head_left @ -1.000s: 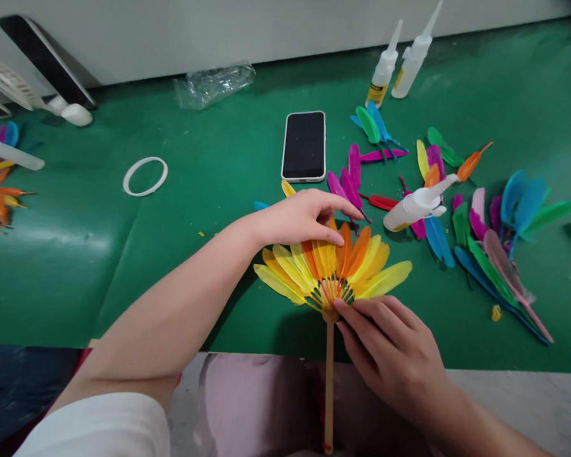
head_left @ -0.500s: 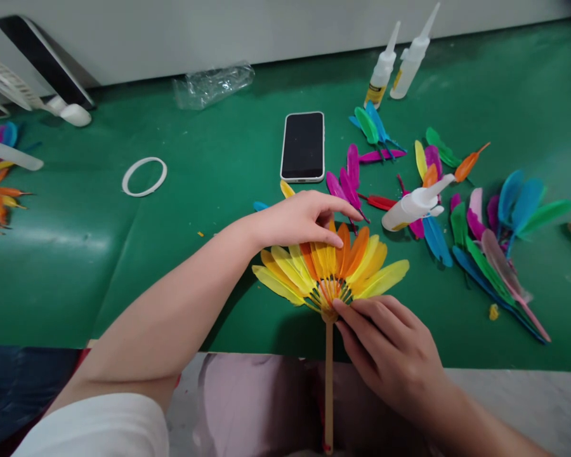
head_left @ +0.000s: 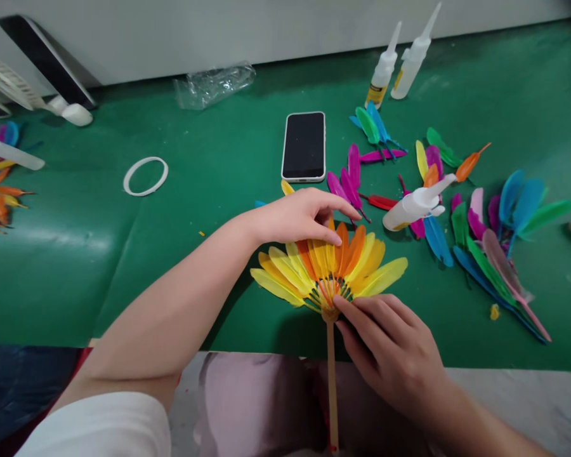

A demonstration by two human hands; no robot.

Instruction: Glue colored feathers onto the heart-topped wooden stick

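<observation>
On my remote feed, clock centred on the feather fan (head_left: 328,311), 12 = far side. Step in hand, as I read it: holding feather bases down on the fan's hub. R hand (head_left: 402,343), at approx 4, has index tip on an orange quill at the hub, thumb down beside the handle, so I take it as pinching the fan. L hand (head_left: 304,212), at approx 12, curves over the upper feathers, thumb touching one, index clear of it; other fingers hidden, so can't tell if it grips. Fan itself sits at the near edge of the green tabletop (head_left: 209,158), handle pointing to 6, past the edge. Next move calls for, imo, steady light pressure, no sideways drag on the quills, and a gentle lift-off.

Counts: fan x1. Its feathers: 5 right of the L thumb (2 orange, 3 yellow-ish); on the left, 4 yellow-ish + 1 orange; middle ones part-covered, no. unclear. White nozzle bottles (head_left: 379,79) x3: 2 upright at 1, 1 between 1 & 2, tilted or just lens-skewed, can't tell. Phone (head_left: 303,146) x1, just before 12. Magenta feathers (head_left: 354,166) x4 near it, btwn 12 & 1. White ring (head_left: 125,178) x1 at 10. Clear wrapper (head_left: 216,86) x1 at 11. Mixed loose feathers (head_left: 492,270) btwn 2 & 3 overlap, no exact no.
</observation>
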